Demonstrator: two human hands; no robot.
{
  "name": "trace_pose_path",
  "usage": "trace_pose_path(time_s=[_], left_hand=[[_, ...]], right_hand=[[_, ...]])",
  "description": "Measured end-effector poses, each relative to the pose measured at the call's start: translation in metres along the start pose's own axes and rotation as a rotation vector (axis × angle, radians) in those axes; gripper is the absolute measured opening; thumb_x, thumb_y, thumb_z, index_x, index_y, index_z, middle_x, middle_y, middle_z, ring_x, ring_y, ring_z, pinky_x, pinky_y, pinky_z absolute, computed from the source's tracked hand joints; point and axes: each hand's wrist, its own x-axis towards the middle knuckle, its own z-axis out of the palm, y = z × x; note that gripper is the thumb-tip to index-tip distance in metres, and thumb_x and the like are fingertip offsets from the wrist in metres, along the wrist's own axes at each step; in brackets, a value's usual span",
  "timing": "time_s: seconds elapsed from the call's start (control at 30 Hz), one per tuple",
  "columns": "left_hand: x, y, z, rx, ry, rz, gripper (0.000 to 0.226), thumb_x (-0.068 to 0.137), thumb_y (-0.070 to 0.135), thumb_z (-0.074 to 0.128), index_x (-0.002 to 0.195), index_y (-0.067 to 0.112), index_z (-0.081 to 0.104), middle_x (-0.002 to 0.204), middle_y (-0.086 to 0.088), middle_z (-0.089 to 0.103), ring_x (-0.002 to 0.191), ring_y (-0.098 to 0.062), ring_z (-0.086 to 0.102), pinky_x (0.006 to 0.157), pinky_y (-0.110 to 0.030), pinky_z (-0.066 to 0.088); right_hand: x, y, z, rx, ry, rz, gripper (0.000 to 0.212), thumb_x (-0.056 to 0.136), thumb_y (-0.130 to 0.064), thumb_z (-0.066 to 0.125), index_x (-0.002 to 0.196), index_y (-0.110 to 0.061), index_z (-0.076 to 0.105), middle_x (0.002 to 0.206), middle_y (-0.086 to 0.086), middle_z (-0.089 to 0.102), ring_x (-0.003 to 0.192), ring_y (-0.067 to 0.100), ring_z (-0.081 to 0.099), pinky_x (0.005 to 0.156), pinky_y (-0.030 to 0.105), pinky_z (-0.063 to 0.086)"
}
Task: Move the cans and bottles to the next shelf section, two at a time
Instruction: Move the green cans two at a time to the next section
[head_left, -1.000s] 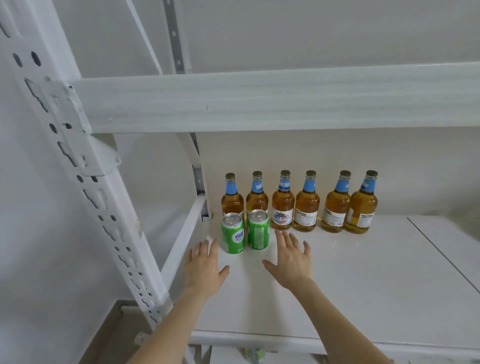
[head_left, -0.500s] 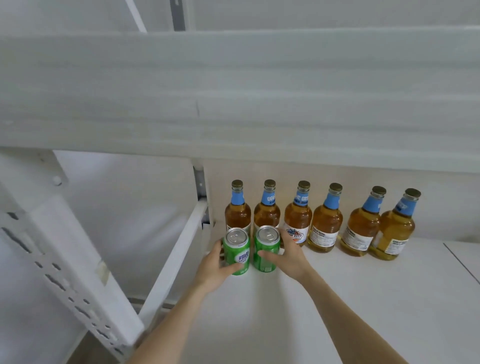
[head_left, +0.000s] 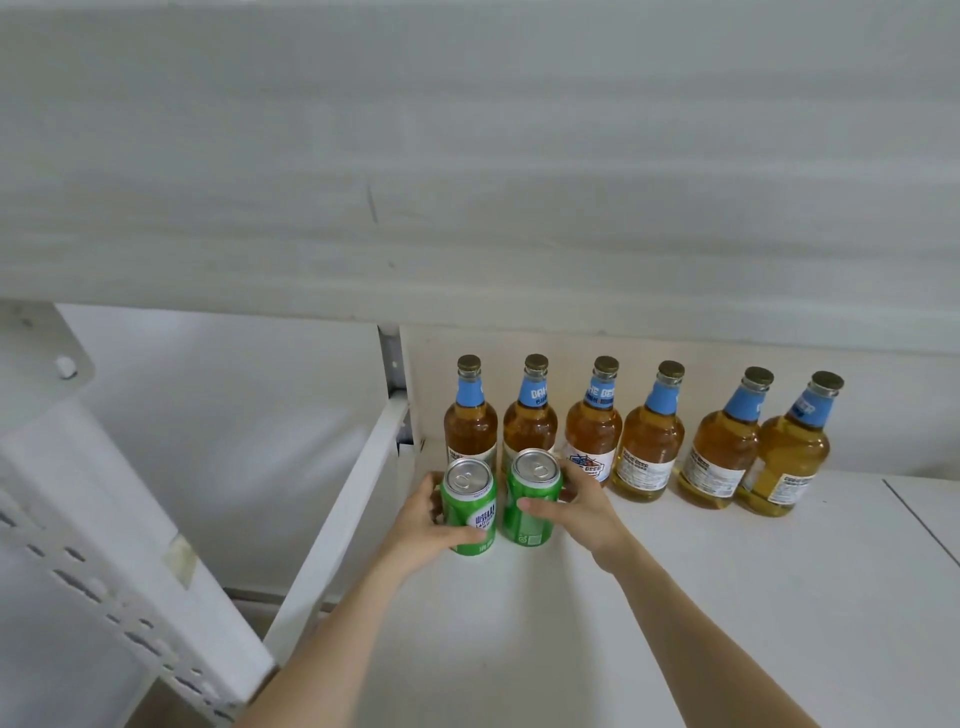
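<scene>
At the far left a white perforated upright (head_left: 104, 577) slants down the view, and just right of it the left hand (head_left: 415, 530) curls round the left can (head_left: 470, 512) — thumb across its front, fingers hidden behind. The right can (head_left: 532, 501) is just beside it, both green cans upright at the left end of the white shelf (head_left: 727, 597), and the right hand (head_left: 587, 512) grips this one with its thumb on the front and its fingers wrapped round the far side. Behind the cans and running on to the right, six amber bottles (head_left: 652, 441) with blue neck labels stand in a row along the back wall under a broad white beam (head_left: 519, 182) — the two leftmost directly behind the cans.
</scene>
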Motion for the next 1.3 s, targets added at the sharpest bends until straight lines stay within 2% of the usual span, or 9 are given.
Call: trace_pose_path(time_s=[0.13,0.23,0.3,0.43,0.53,0.63,0.73,0.9,1.3], left_hand=[[-0.015,0.000,0.004,-0.084,0.019,-0.026,0.085,0.043,0.032,0.094,0.118,0.028,0.054,0.115,0.001,0.071,0.106,-0.017,0.068,0.087,-0.038,0.058],[-0.031,0.000,0.007,-0.151,0.032,-0.042,0.083,0.044,0.037,0.093,0.117,0.027,0.057,0.112,0.000,0.073,0.103,-0.018,0.069,0.073,-0.033,0.057],[-0.043,0.000,0.010,-0.194,0.046,-0.053,0.082,0.044,0.037,0.092,0.117,0.025,0.057,0.111,-0.001,0.073,0.101,-0.019,0.070,0.070,-0.033,0.058],[-0.067,0.003,0.012,-0.267,0.055,-0.090,0.057,0.068,0.020,0.089,0.116,0.024,0.059,0.111,-0.002,0.072,0.102,-0.020,0.069,0.081,-0.039,0.059],[-0.087,0.007,0.011,-0.263,0.044,-0.107,0.046,0.077,0.021,0.082,0.117,0.025,0.059,0.113,0.000,0.071,0.103,-0.020,0.068,0.077,-0.034,0.056],[-0.109,0.010,0.010,-0.251,0.025,-0.113,0.052,0.073,0.030,0.085,0.118,0.026,0.060,0.113,0.000,0.072,0.102,-0.021,0.069,0.077,-0.035,0.056],[-0.128,0.013,0.009,-0.245,0.020,-0.107,0.072,0.054,0.044,0.090,0.118,0.027,0.061,0.113,0.000,0.073,0.103,-0.023,0.070,0.087,-0.044,0.058],[-0.160,0.018,0.015,-0.236,-0.004,-0.122,0.054,0.073,0.029,0.084,0.121,0.024,0.059,0.117,-0.002,0.069,0.106,-0.023,0.067,0.089,-0.042,0.056],[-0.212,0.038,0.061,-0.174,-0.077,-0.077,0.049,0.077,0.030,0.081,0.121,0.025,0.059,0.115,0.000,0.070,0.105,-0.021,0.066,0.084,-0.036,0.055]], right_hand=[[-0.015,-0.006,0.000,0.175,-0.004,0.070,0.043,0.080,-0.013,0.081,0.118,-0.025,0.064,0.114,-0.003,0.072,0.105,0.016,0.067,0.073,0.026,0.053],[-0.030,-0.005,0.001,0.250,-0.002,0.143,0.039,0.083,-0.016,0.077,0.119,-0.020,0.064,0.111,0.000,0.072,0.096,0.015,0.070,0.068,0.028,0.054],[-0.040,-0.002,0.000,0.284,0.023,0.182,0.036,0.084,-0.020,0.076,0.118,-0.019,0.063,0.113,0.003,0.071,0.098,0.017,0.068,0.068,0.031,0.054],[-0.063,0.008,0.002,0.336,0.078,0.248,0.041,0.082,-0.031,0.077,0.118,-0.018,0.064,0.116,0.008,0.069,0.108,0.025,0.064,0.085,0.044,0.055],[-0.082,0.011,0.003,0.351,0.086,0.266,0.047,0.080,-0.035,0.077,0.120,-0.015,0.063,0.116,0.011,0.069,0.109,0.028,0.064,0.094,0.050,0.054],[-0.100,0.009,0.005,0.349,0.089,0.267,0.052,0.079,-0.038,0.077,0.122,-0.014,0.061,0.117,0.011,0.068,0.109,0.028,0.064,0.094,0.051,0.054],[-0.120,0.004,0.007,0.343,0.099,0.255,0.052,0.080,-0.038,0.077,0.123,-0.014,0.060,0.117,0.011,0.067,0.110,0.028,0.063,0.097,0.051,0.053],[-0.160,-0.007,0.008,0.321,0.117,0.222,0.041,0.083,-0.034,0.075,0.117,-0.013,0.063,0.114,0.012,0.066,0.107,0.027,0.062,0.087,0.044,0.054],[-0.231,-0.013,-0.031,0.324,0.217,0.175,0.037,0.083,-0.033,0.076,0.112,-0.014,0.063,0.113,0.011,0.065,0.105,0.028,0.062,0.082,0.043,0.054]])
